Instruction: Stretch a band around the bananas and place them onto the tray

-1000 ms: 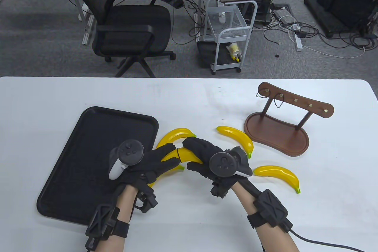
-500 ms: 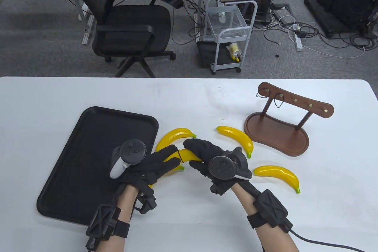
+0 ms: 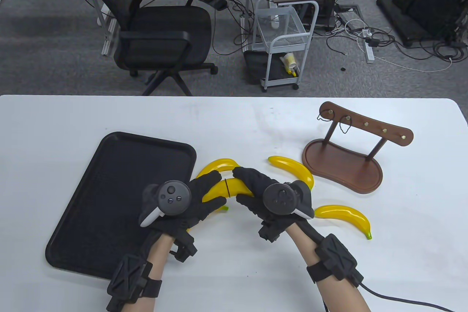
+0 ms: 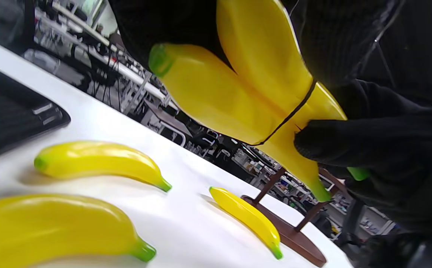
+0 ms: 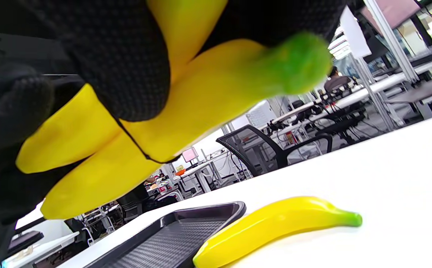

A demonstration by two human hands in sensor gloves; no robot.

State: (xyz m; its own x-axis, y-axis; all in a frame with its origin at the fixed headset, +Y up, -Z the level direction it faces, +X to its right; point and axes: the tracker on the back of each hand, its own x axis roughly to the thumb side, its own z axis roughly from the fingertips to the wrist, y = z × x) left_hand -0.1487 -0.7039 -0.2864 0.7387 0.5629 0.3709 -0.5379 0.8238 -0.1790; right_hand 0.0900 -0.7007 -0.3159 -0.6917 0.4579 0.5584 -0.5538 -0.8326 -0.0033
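Table view: a banded pair of bananas (image 3: 228, 189) held above the white table (image 3: 234, 121), just right of the black tray (image 3: 73, 224); left hand (image 3: 193, 198) curled round the pair's near-left end, right hand (image 3: 256, 189) curled round its right end; thin black band (image 3: 226, 188) already circling the middle; banding apparently done for this pair, placing onto the tray not yet done, tray bare where visible; three loose bananas on the table, one far-left by the tray corner (image 3: 217, 166), one beside the wooden stand (image 3: 292, 171), one near-right (image 3: 343, 218); wooden stand (image 3: 347, 165) on the right with small loops, possibly spare bands, on its pegs; beyond the table, grey carpet, an office chair (image 3: 157, 34), a white cart (image 3: 283, 45), trailing cables.

Left wrist view: two bananas crossed, band (image 4: 290, 115) snug round both, gloved fingertips (image 4: 335, 145) pinching beside it; loose bananas and tray corner below.

Right wrist view: same pair gripped, green tip blurred; tray (image 5: 186, 234) and one loose banana (image 5: 275, 227) lying underneath.
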